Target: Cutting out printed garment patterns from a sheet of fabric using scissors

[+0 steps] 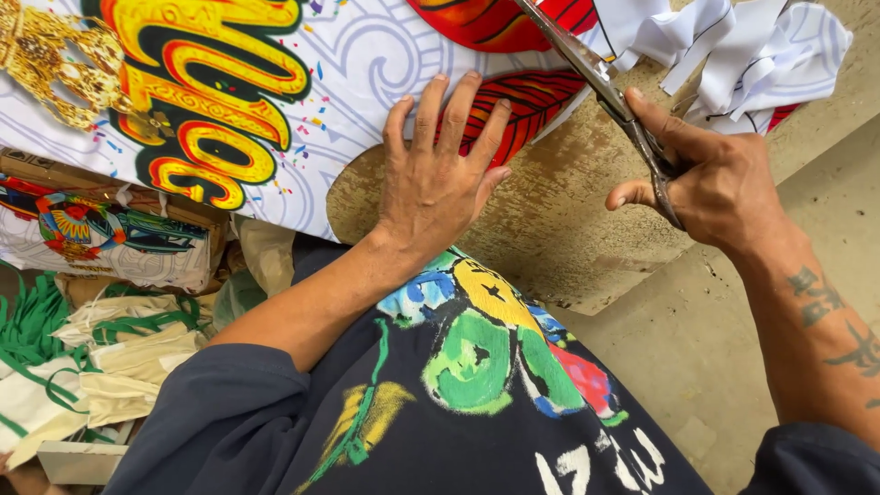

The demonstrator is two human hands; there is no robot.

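Right hand (pixel 724 188) clenched through the handles of a pair of metal scissors (pixel 600 78), index finger laid along the shank, likely to steady the line of cut. Blades point up and away toward the far edge of the worktop, tips running out of view at the top; can't tell how wide they're parted.

Left hand (pixel 440 170) grips nothing: palm down, fingers spread flat on the printed fabric sheet (pixel 367 64). Looks like a hold-down, keeping the cloth taut and still just beside the blades. Fingertips sit on the red leaf print (pixel 527 105) at the sheet's cut edge.

The sheet is white with big yellow-and-red lettering, confetti specks and a gold ornament print (pixel 55 64) at the far left corner. It covers the far left part of the worktop (pixel 568 238), a worn, stained concrete-looking slab; near edge of the cloth curves away, bare slab showing beside the left hand.

Loose white offcuts (pixel 752 55) bunched at the far right corner, past the scissors.

Off the left edge, lower down: a folded printed cloth (pixel 101 234) and a heap of cream bags with green straps (pixel 101 353).

Person wears a dark shirt with a painted multicolour motif.
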